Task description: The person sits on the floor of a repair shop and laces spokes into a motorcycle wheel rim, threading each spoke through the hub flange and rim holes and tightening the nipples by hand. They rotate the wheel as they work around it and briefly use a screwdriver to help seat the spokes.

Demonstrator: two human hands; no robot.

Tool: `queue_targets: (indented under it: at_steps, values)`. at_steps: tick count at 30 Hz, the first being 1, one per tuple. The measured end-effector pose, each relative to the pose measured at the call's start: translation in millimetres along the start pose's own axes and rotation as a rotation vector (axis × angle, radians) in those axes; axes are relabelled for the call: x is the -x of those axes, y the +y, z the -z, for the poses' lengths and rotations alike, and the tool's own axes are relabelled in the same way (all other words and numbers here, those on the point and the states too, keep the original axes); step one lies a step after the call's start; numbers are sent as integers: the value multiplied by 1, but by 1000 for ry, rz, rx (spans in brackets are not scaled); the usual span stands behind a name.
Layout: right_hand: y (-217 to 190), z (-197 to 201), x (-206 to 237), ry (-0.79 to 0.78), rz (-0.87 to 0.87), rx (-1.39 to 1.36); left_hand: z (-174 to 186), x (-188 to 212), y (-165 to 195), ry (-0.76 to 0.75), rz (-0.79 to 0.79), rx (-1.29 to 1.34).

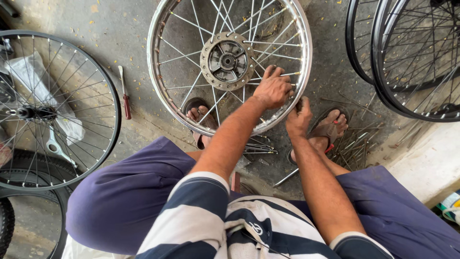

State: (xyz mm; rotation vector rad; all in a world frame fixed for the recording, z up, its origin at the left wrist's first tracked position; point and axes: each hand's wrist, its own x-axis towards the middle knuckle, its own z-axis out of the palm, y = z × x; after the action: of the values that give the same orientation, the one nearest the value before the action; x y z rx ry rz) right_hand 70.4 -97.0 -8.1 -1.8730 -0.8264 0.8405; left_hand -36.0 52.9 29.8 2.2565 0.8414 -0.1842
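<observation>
Concrete workshop floor (120, 29), seen from above. A chromed spoked wheel (229, 60) lies flat before the seated person. The left hand (273, 88) rests across its spokes by the rim, fingers spread, holding nothing; the right hand (298, 119) closes its grip on the rim's outer edge (any tool is hidden). Risk: loose spokes (354, 144) near the sandalled feet could roll or prick.

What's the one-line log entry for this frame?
left hand: on spokes | right hand: gripping silver wheel rim | red-handled screwdriver: on floor
</observation>
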Motion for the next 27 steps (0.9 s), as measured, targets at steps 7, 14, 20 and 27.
queue_targets:
  at_steps: [7, 14, 20, 27]
  values:
    - [2, 1, -1, -25, 77, 70, 3, 1, 0, 31, -62, -25]
    - [-6, 8, 10, -138, -9, 64, -1, 4, 1, 135, -111, -192]
    - [-9, -17, 53, -780, 78, 989, 14, 37, -1, 430, 72, 252]
    - [-23, -48, 66, -718, 696, 939, 27, 112, -1, 830, 201, 294]
